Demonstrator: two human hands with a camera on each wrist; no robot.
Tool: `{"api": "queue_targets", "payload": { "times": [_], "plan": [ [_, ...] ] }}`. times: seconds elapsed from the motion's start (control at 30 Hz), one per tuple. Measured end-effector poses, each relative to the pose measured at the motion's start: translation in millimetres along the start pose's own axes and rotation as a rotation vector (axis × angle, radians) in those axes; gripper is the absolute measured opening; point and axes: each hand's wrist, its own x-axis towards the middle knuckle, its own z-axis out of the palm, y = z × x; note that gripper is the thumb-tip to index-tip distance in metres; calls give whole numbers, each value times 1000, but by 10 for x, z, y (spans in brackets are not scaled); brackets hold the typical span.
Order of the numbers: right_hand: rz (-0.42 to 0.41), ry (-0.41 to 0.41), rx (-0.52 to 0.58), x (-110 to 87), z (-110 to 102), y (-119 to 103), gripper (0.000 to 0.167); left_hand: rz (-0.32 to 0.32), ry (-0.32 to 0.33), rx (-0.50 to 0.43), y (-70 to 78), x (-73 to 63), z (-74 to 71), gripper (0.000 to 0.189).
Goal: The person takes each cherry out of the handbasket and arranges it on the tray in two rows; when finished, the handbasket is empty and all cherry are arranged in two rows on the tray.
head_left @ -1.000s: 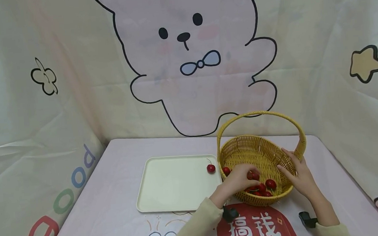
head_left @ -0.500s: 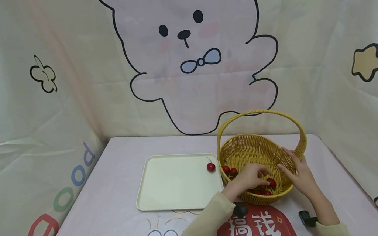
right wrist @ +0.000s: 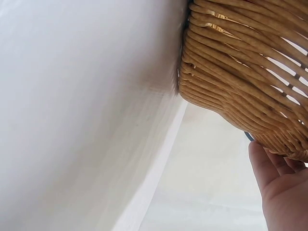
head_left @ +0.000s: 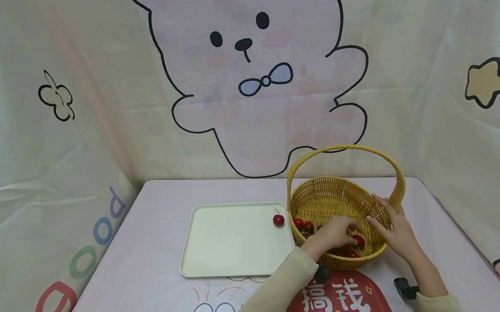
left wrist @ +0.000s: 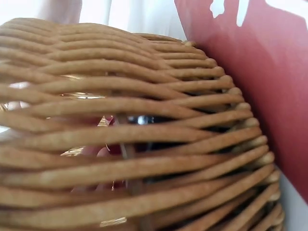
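Note:
A yellow woven basket [head_left: 323, 184] with a tall arched handle stands on the table, with several red cherries in it. My left hand [head_left: 333, 233] reaches inside over its near side, thumb and fingertips right at a cherry [head_left: 360, 241]; I cannot tell whether they pinch it. More cherries [head_left: 308, 227] lie by the basket's left wall. My right hand [head_left: 394, 232] grips the right rim, thumb inside, below the handle's end. In the right wrist view, that hand's fingers [right wrist: 262, 163] lie against the basket's weave [right wrist: 231, 62]. The weave [left wrist: 120, 106] hides most of the left hand in its wrist view.
A pale rectangular tray [head_left: 234, 240] lies left of the basket, close to its wall. A single stemmed cherry [head_left: 278, 220] rests near its right edge. A red printed patch [head_left: 338, 301] marks the cloth before the basket. Fabric walls surround the table.
My left hand has moved right inside the basket, from the middle cherries to the one at the right. Cherries at the left now show. My right hand stays on the rim.

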Motion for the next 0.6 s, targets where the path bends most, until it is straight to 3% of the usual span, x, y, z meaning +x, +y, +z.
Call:
{"api": "queue_targets", "payload": {
  "times": [0.6],
  "plan": [
    [10,-6,-10,8,4,18,65,-7,-85,51,-45,155,90,29]
  ]
}}
